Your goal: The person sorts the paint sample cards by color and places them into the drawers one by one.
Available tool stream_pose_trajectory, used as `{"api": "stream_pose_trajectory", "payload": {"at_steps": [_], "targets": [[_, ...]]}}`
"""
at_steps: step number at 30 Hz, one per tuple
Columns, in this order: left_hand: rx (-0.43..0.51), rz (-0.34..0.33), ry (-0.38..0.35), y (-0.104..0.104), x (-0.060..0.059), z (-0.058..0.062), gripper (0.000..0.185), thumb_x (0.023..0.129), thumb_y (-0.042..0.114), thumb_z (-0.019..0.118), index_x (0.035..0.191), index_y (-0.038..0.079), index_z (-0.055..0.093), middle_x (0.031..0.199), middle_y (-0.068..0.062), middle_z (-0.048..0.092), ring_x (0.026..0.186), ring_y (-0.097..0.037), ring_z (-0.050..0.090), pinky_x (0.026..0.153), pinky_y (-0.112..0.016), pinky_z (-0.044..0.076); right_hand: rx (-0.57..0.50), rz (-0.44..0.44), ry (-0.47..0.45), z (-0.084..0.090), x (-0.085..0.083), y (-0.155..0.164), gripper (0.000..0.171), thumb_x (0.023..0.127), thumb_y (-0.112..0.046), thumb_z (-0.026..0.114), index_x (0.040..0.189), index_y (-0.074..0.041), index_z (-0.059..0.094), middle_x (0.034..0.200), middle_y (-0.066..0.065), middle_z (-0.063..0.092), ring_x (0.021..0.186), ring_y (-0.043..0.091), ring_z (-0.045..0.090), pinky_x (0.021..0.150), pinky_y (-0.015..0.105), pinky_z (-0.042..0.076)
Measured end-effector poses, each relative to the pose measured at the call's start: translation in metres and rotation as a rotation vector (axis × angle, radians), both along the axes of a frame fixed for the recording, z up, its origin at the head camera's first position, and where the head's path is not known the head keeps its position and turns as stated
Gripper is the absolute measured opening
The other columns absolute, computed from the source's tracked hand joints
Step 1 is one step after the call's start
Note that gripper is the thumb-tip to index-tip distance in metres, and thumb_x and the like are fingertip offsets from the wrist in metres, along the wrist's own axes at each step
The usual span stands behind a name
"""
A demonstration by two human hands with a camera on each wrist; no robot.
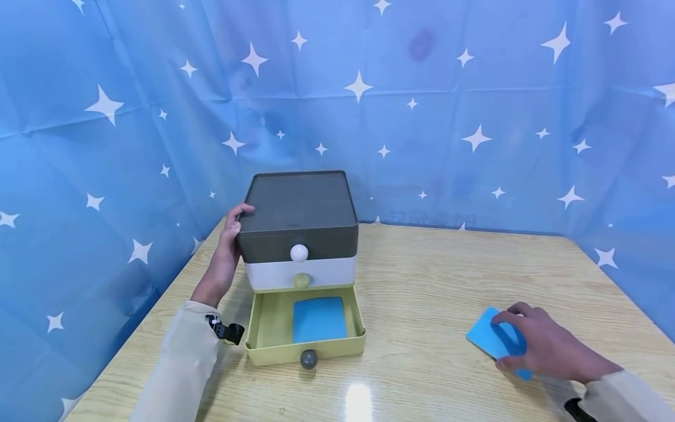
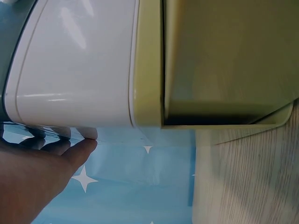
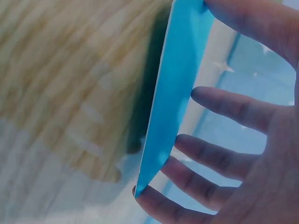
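A small drawer unit (image 1: 297,243) stands left of centre, with a dark grey top, a white middle and an olive-yellow bottom drawer (image 1: 269,328) pulled out. A blue square sheet (image 1: 319,319) lies in that drawer. My left hand (image 1: 227,249) rests on the unit's left side, a fingertip over the top rim. In the left wrist view its fingers (image 2: 77,151) touch the side wall. To the right, my right hand (image 1: 543,346) grips another blue square sheet (image 1: 487,337) by its edges, thumb and fingers spread. The right wrist view shows the sheet (image 3: 175,88) tilted, its shadow on the tabletop.
Round knobs sit on the drawer fronts: a white knob (image 1: 299,253), an olive knob (image 1: 302,281) and a grey knob (image 1: 308,359). Everything stands on a light wood table (image 1: 422,281). A blue star-patterned curtain (image 1: 422,146) hangs behind and along both sides.
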State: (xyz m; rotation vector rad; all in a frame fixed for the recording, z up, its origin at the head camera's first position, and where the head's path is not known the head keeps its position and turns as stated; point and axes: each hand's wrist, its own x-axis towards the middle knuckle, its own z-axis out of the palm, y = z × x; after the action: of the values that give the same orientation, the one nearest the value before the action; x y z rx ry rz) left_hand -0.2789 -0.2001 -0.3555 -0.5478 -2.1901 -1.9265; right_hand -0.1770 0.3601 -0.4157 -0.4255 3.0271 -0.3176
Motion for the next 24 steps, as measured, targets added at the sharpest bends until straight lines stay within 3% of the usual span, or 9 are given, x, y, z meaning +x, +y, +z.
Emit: {"api": "stream_pose_trajectory", "payload": {"at_steps": [12, 24], "targets": [[0.011, -0.006, 0.002, 0.0, -0.001, -0.001, 0.048, 0.103, 0.045, 0.018, 0.145, 0.026, 0.032, 0.163, 0.0, 0.013, 0.145, -0.027, 0.019, 0.115, -0.058, 0.014, 0.001, 0.071, 0.135, 0.025, 0.005, -0.033, 0.058, 0.066, -0.044, 0.09, 0.115, -0.023, 0.067, 0.123, 0.015, 0.06, 0.107, 0.038, 0.058, 0.073, 0.046, 0.053], [0.004, -0.012, -0.001, -0.001, -0.001, -0.001, 0.049, 0.104, 0.045, 0.018, 0.147, 0.025, 0.031, 0.164, 0.004, 0.011, 0.148, -0.026, 0.017, 0.117, -0.059, 0.011, -0.048, 0.138, 0.15, 0.057, -0.003, -0.083, 0.054, 0.068, -0.042, 0.089, 0.115, -0.025, 0.068, 0.126, 0.015, 0.06, 0.11, 0.038, 0.056, 0.073, 0.045, 0.053]]}}
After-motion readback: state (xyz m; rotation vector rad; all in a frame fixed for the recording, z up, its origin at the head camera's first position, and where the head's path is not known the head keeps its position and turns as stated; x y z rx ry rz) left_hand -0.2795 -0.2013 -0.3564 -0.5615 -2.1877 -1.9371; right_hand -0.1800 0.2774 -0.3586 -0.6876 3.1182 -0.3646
